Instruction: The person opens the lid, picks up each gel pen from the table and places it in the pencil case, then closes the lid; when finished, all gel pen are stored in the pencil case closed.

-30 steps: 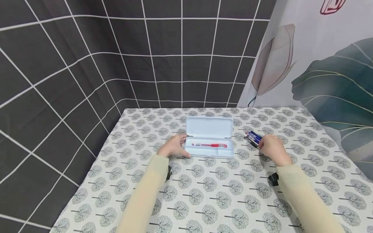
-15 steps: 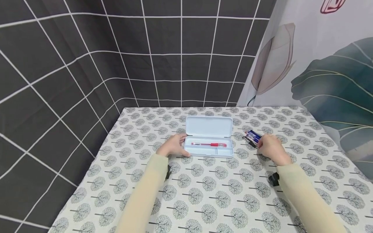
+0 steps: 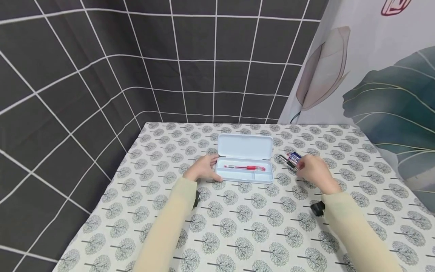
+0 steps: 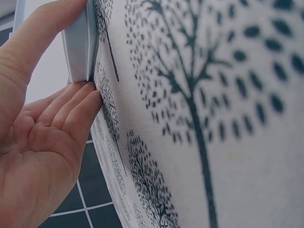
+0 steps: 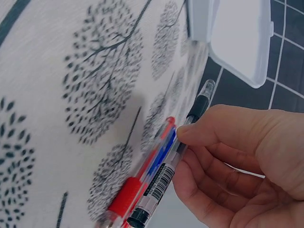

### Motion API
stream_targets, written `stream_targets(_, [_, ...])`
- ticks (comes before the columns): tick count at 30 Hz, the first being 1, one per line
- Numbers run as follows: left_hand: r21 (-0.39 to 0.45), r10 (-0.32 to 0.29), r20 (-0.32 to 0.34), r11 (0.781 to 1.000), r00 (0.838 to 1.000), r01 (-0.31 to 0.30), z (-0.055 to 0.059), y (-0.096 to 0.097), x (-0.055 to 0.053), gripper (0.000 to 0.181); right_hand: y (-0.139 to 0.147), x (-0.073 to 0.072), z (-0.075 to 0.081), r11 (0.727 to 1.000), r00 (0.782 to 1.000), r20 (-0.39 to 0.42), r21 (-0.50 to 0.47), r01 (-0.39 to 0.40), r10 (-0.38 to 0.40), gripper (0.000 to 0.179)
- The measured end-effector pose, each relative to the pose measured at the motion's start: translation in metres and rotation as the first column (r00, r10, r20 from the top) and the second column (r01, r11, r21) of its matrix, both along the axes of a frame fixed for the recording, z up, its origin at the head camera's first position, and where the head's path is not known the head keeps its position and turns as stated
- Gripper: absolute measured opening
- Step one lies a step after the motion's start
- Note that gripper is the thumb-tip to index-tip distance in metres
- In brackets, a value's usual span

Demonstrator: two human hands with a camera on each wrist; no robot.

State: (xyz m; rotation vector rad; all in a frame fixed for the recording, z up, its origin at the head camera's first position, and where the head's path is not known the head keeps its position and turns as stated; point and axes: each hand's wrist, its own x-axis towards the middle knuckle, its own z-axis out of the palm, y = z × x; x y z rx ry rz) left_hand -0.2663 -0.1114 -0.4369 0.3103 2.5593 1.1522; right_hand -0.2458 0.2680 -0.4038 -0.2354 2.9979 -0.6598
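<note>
A light blue pencil case (image 3: 238, 180) lies with its lid up; a red pen (image 3: 249, 167) is in its long compartment. My left hand (image 3: 204, 168) holds the case's left end, thumb at the front corner and fingers toward the back. In the left wrist view the fingertips meet the end wall (image 4: 76, 52). To the right of the case, my right hand (image 3: 314, 169) pinches a black pen (image 5: 159, 183) between thumb and fingers. Close beside that pen are a red pen (image 5: 127, 194) and a blue pen (image 5: 164, 151), partly hidden behind it in the right wrist view.
The table carries a white cloth (image 3: 244, 226) printed with grey trees. A dark curtain with white grid lines (image 3: 190, 75) hangs behind and to the left. At the right hangs a pale curtain with leaf shapes (image 3: 391, 94).
The black pen has swung slightly left, away from the blue and red pens, with my right hand shifting a little along. My left hand stays at the case. The head view shifts slightly.
</note>
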Motion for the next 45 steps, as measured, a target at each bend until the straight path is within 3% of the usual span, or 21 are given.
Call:
stream_targets(14, [-0.004,-0.009,-0.009,1.000,1.000,0.009,-0.001,-0.001,-0.002,0.105,-0.025,0.000,0.013,0.999,0.998,-0.035,0.013,-0.047,0.048,0.022])
stream_targets(33, [-0.008,-0.005,-0.013,1.000,1.000,0.005,0.000,-0.002,-0.002,0.103,-0.064,-0.011,0.009,0.994,0.988,-0.114,-0.005,-0.108,0.107,0.011])
stream_targets(45, [-0.007,0.002,0.001,1.000,1.000,-0.002,-0.001,-0.002,-0.003,0.104,-0.083,-0.017,0.002,0.988,0.988,-0.084,-0.066,-0.138,0.132,0.017])
